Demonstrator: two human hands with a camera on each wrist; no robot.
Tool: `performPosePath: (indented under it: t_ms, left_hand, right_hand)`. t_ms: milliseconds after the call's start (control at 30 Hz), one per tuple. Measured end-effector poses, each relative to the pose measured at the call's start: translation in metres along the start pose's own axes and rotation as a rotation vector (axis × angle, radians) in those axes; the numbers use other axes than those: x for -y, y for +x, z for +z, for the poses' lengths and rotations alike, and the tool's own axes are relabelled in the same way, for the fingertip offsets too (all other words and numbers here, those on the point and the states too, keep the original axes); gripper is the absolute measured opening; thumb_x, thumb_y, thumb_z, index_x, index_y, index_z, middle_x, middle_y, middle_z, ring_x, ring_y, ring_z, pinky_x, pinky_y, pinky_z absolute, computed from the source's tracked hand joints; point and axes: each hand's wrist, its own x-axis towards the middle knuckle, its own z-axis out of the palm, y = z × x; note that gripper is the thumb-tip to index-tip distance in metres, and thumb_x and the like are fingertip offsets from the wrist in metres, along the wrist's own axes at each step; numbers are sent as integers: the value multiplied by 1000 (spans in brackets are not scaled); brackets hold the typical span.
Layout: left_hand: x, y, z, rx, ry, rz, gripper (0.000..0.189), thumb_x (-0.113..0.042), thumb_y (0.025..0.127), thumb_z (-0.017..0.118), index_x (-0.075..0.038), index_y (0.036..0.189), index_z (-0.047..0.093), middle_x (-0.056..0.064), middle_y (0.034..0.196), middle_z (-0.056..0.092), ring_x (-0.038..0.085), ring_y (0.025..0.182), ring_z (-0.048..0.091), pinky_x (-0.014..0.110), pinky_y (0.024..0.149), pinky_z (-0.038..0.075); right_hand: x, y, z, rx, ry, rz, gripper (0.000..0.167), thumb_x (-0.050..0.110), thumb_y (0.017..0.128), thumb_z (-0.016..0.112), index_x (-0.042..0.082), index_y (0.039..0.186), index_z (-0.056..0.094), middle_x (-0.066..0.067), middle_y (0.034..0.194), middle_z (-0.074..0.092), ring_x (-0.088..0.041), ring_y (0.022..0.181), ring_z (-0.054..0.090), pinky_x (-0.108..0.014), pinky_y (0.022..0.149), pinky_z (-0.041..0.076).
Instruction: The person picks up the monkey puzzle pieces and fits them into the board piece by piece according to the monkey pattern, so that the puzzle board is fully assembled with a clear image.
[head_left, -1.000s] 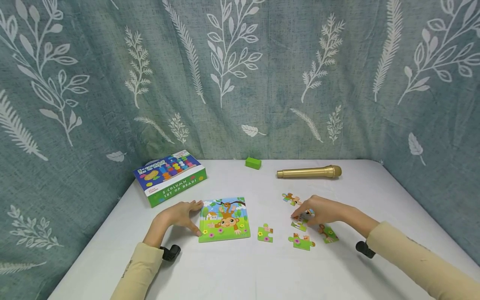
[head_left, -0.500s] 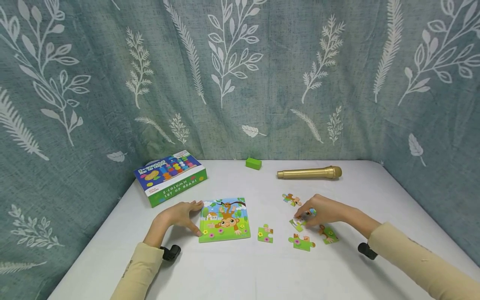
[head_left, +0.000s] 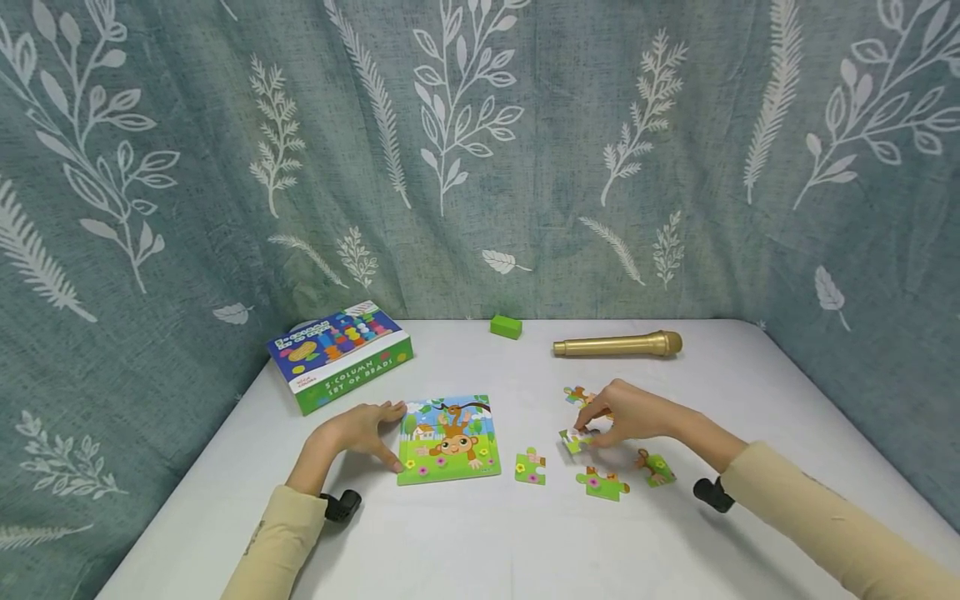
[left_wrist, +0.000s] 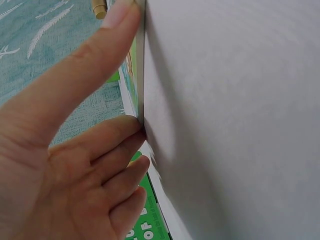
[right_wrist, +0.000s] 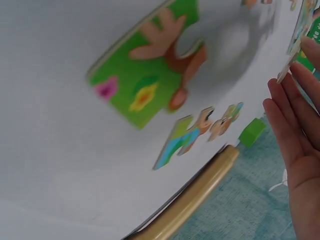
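Observation:
My left hand (head_left: 362, 429) lies at the left edge of a flat square puzzle board (head_left: 450, 439) with a monkey picture. Its thumb and index finger are spread and touch that edge; the left wrist view shows the thumb tip on the board's edge. To the right, my right hand (head_left: 632, 414) pinches a puzzle piece (head_left: 573, 440), green and white on its face, tilted above the table. Several loose pieces lie around: a green one (head_left: 531, 467) beside the board, another (head_left: 602, 483) nearer the front, one with a monkey's hand (head_left: 656, 467), and some partly hidden behind the right hand.
A blue and green bead-set box (head_left: 341, 354) stands at the back left. A green block (head_left: 506, 326) and a gold toy microphone (head_left: 618, 344) lie along the table's back edge. Behind them hangs a leaf-patterned curtain (head_left: 480, 167).
My right hand has lifted the puzzle piece from among the loose ones and moved it left, towards the board. The left hand and the board have stayed in place.

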Motion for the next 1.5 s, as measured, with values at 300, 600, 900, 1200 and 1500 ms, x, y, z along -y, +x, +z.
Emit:
performPosePath:
  t_ms: [300,600,900,1200,1500]
  left_hand:
    - [-1,-1,-3,1,-1,-13,102,-41,63,88,-9,147,40,19,153,30,41,140,25,57,113,21]
    - [0,1,-3,9,7,-16,102,-42,64,88,-10,147,40,18,153,30,40,141,25,57,113,22]
    - [0,0,-2,8,21,-8,101,-42,64,88,-9,147,41,18,153,31,41,140,25,57,113,22]
    - [0,-2,0,10,2,5,101,-40,64,88,-7,146,41,17,153,31,39,141,25,55,114,19]
    - [0,1,0,8,9,11,102,-42,63,88,-7,147,40,18,153,31,40,140,26,56,114,20]
  right_hand:
    - [21,27,7,-115,-67,-72,18,11,79,77,10,97,76,4,94,73,-17,94,69,-43,80,57]
    - [47,59,20,-213,-82,-84,15,15,81,77,11,96,76,3,94,74,-14,91,69,-35,76,57]
    - [60,85,33,-261,-82,-128,14,15,81,77,10,94,76,2,92,74,-13,90,69,-28,76,56]
    - [68,109,50,-268,-35,-150,14,12,82,76,7,95,76,-5,96,73,-19,93,69,-40,77,58]
    - [71,132,65,-245,-48,-159,17,11,82,76,5,98,76,-8,99,73,-19,93,69,-36,81,57]
